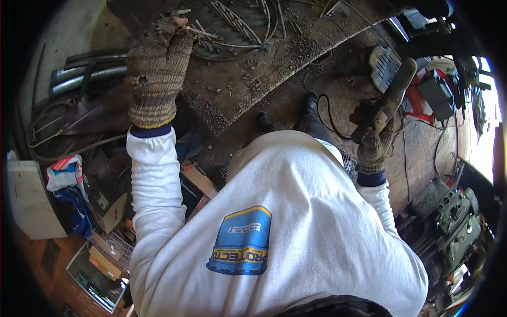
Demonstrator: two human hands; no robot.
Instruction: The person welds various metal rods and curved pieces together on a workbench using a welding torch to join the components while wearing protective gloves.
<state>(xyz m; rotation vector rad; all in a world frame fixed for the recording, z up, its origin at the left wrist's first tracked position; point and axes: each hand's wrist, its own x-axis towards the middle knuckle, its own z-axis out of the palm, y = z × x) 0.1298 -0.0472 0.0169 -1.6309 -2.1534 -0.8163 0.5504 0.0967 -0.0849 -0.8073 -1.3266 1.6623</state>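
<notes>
My left hand (161,68), in a worn knitted work glove with a bare fingertip showing, is closed at the far left corner of a dark metal work table (232,100). Thin metal rods (203,33) stick out by its fingers, and it seems to grip one. More bent rods (237,21) lie on the table just beyond. Low at the right, my gloved right hand (374,145) wraps round a long, worn tan tool (396,90) with a rounded upper end. Its exact kind is hard to make out. A black cable (327,119) loops toward this hand.
Small dark debris (211,105) covers the table near its corner. Metal tubes (74,82) and hoses stand at the left. A red and grey machine (435,95) sits at the right, with a greenish metal engine-like block (454,227) nearer. Cables trail across the floor.
</notes>
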